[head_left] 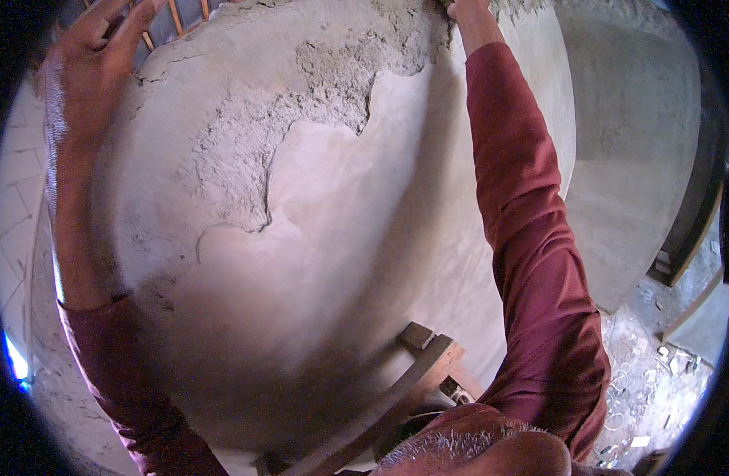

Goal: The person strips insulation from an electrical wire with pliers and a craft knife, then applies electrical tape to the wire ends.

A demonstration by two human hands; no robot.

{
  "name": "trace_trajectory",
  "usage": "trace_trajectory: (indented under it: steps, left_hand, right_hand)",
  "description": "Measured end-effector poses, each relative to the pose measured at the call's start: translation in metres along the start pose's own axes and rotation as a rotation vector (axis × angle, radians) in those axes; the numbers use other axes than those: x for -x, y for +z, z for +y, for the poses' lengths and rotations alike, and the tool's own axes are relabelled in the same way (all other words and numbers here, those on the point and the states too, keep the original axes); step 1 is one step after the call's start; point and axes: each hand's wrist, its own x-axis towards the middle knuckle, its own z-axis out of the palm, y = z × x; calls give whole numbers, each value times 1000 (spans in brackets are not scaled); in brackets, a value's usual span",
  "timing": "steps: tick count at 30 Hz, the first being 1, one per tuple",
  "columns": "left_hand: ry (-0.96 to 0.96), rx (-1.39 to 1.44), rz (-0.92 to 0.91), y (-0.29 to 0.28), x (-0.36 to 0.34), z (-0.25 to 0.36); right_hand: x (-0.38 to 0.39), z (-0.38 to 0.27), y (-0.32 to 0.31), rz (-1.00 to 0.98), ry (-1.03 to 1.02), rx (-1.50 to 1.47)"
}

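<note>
A grey plastered wall point(325, 190) fills the middle of the head view. A rough, crumbly plaster patch point(241, 143) meets a smoother coat along a jagged edge. My left hand point(95, 55) is raised at the upper left, beside the wall's upper edge. Its thumb and a finger stand apart, the tips run out of the picture, and no held thing shows. Up at the top edge, my right hand point(466, 9) is against the wall's upper part, its fingers curled. Whatever it grips is mostly cut off by the frame.
Orange-brown bars point(176, 16) cross a dark opening at the upper left. Below me stands a wooden frame point(416, 369) close to the wall. A curved grey wall point(630, 151) rises on the right. Rubble and scraps point(658, 389) litter the floor at the lower right.
</note>
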Motion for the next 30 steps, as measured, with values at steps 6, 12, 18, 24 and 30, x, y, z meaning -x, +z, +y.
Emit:
trace_trajectory:
  steps: [6,12,18,24,30]
  left_hand:
    - [-82,79,-70,30,10,37]
    - [-147,111,-58,57,1,62]
    - [-241,115,-193,70,20,49]
    - [-111,49,-140,79,22,65]
    - [112,-72,32,93,24,77]
  right_hand:
    - [63,12,-8,-7,-238,515]
    - [-4,-58,-75,-15,-988,1373]
    - [42,-40,-41,-294,-1218,1681]
    - [22,-51,-42,-158,-1641,2164]
    - [3,-81,-60,-43,-1841,2219]
